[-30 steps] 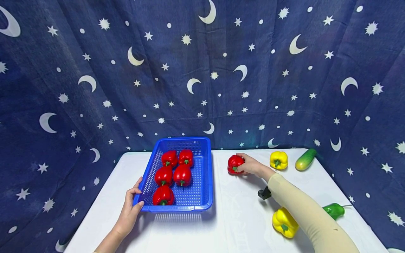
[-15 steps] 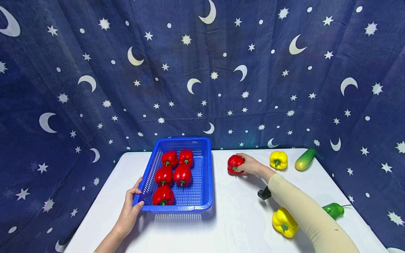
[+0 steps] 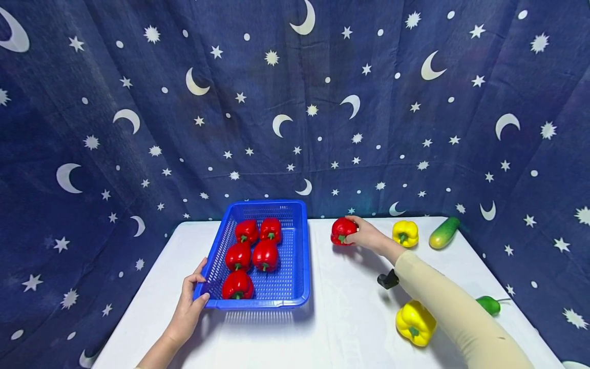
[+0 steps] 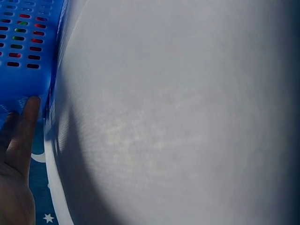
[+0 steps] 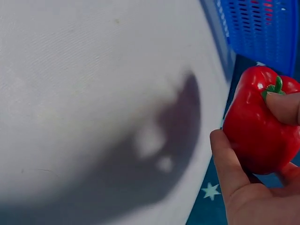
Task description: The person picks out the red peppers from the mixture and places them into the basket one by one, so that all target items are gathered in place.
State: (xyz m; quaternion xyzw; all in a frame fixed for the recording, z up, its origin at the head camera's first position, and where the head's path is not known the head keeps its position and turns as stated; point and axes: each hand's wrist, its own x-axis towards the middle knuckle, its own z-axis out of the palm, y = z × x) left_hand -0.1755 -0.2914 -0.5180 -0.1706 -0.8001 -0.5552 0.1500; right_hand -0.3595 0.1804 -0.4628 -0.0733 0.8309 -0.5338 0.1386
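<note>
A blue plastic basket (image 3: 287, 303) stands on the left of the white table, with several red bell peppers (image 3: 237, 285) inside. My left hand (image 3: 186, 307) grips its near left corner, thumb on the front rim and fingers along the side. To the right of the basket, my right hand (image 3: 371, 237) holds another red bell pepper (image 3: 340, 229), its thumb beside the green stem. In the right wrist view this pepper (image 5: 258, 124) appears raised off the cloth, with the fingers around its underside.
Yellow bell peppers lie at the back right (image 3: 405, 233) and near the right forearm (image 3: 415, 324). A green-yellow cucumber-like vegetable (image 3: 444, 233) is at the far right. The right sleeve partly hides a green pepper (image 3: 489, 305). A small black object (image 3: 388, 280) shows beside the right wrist.
My right hand has lifted the red bell pepper slightly from where it sat on the table. The left hand and basket have stayed in place.
</note>
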